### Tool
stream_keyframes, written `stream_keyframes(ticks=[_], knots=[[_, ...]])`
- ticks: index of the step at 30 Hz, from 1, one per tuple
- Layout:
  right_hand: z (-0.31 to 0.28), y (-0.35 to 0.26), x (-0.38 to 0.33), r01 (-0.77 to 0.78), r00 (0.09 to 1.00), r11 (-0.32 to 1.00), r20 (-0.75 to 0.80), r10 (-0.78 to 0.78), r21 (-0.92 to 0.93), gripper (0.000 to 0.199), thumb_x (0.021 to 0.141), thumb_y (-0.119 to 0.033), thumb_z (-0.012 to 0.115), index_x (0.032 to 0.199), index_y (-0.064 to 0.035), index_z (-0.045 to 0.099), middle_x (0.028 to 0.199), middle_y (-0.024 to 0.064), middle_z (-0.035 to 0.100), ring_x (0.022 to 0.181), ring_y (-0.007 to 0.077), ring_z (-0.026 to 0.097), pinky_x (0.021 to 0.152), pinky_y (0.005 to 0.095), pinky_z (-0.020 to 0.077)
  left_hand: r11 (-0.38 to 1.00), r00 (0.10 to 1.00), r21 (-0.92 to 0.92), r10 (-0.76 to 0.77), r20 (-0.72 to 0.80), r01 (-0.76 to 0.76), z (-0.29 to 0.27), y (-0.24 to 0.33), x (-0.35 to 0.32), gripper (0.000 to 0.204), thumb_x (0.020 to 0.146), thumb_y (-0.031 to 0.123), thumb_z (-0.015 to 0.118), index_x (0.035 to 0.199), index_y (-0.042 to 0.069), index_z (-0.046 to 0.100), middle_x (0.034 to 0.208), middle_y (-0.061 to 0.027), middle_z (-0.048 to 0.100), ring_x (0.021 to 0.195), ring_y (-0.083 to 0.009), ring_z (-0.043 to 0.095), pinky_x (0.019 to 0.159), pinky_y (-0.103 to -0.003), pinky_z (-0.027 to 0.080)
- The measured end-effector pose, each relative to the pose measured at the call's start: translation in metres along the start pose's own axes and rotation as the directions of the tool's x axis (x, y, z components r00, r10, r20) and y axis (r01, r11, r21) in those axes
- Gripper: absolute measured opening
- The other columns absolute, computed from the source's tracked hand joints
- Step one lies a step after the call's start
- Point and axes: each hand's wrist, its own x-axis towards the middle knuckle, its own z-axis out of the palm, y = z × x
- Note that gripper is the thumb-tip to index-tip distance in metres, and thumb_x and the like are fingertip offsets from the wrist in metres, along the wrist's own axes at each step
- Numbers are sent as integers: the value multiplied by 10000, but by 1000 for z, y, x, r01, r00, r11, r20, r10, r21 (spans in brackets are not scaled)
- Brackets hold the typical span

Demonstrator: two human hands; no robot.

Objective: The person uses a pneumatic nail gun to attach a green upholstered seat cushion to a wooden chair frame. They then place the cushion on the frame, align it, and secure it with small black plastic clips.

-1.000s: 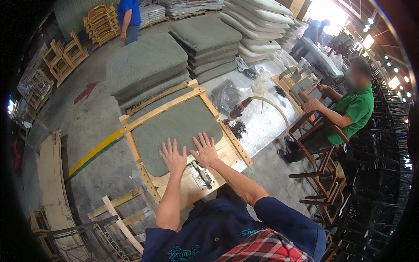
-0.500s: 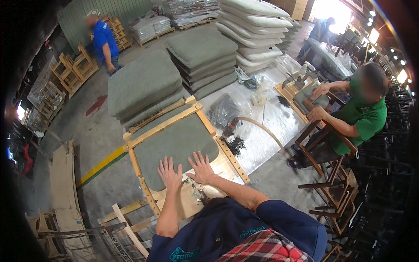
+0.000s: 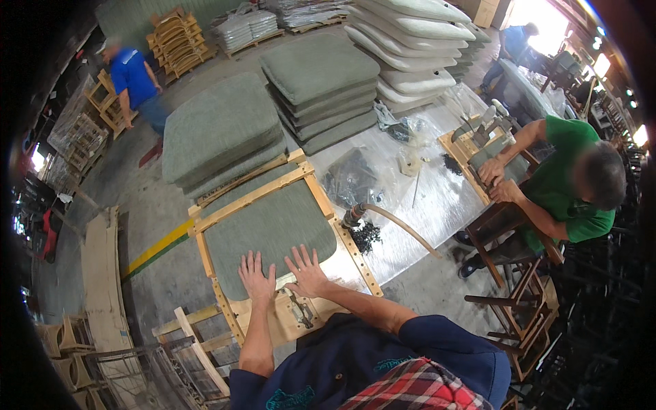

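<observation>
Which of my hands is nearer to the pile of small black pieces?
Right. Your right hand is at the near edge of the cushion, left of the black pile; your left hand is farther left.

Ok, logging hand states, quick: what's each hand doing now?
Left hand: open, flat on the green seat cushion, holding nothing.
Right hand: open, at the cushion's near edge, holding nothing.

Our cushion (image 3: pixel 270 231) looks like matt, woven cloth inside a smooth wood frame (image 3: pixel 253 195). We see a metal clamp (image 3: pixel 301 314), shiny metallic-looking tabletop (image 3: pixel 404 239) and glossy plastic bag (image 3: pixel 355 172).
</observation>
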Motion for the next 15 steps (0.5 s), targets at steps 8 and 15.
stream_keyframes(ticks=[8,15], knots=[[0,1,0,-23,1000,998,-14,22,-53,908,956,-660,476,1604,-58,270,1658,296,148,1533,516,85,1182,713,107,999,1000,-45,-17,12,18,-1,1,4,658,931,454,636,1453,66,540,1583,-148,428,1491,-383,309,1226,-577,200],[-10,-13,-1,-88,996,991,18,91,-105,890,958,-637,488,1610,-74,266,1673,261,146,1552,471,58,1215,670,92,993,1000,-114,7,-12,-8,1,-8,4,678,937,492,621,1449,54,542,1581,-162,427,1494,-382,302,1233,-574,178]])
